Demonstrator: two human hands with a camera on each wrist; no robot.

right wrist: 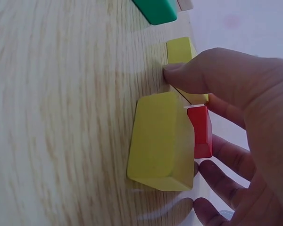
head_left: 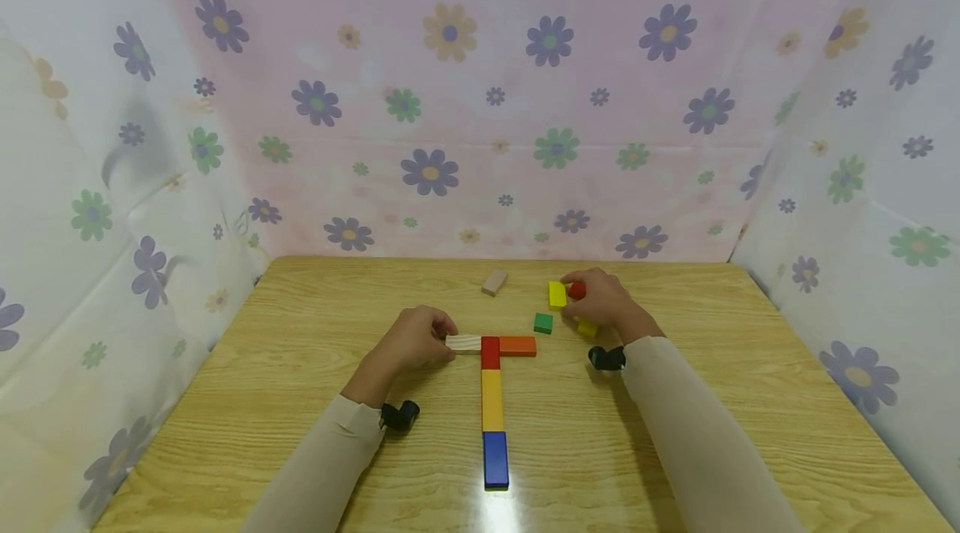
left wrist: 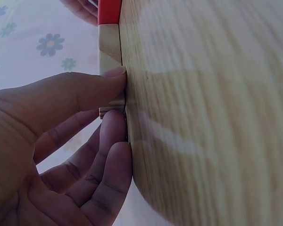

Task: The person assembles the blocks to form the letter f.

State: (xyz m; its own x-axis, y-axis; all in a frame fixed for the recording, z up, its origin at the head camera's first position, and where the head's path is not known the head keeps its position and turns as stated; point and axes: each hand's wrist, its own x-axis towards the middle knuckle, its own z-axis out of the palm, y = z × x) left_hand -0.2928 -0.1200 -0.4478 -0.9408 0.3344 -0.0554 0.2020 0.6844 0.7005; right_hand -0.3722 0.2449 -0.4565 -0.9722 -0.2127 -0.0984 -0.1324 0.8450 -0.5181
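Observation:
The left hand (head_left: 412, 339) pinches the left end of a pale wooden block (left wrist: 109, 47) between thumb and fingers. That block lies against a red block (head_left: 490, 352), with an orange block (head_left: 517, 346) on its other side. A yellow-orange block (head_left: 492, 400) and a blue block (head_left: 496, 460) continue from the red one toward the person. Farther back, the right hand (head_left: 603, 300) holds a yellow block (head_left: 557, 296) by thumb and index finger. Beneath the palm are a second red block (right wrist: 203, 132) and another yellow block (right wrist: 155, 141), both partly hidden in the head view.
A small green block (head_left: 543, 323) sits between the right hand and the orange block. Another plain wooden block (head_left: 494, 282) lies near the back of the wooden table (head_left: 337, 283). Flower-patterned cloth (head_left: 480, 141) surrounds the table at the back and sides.

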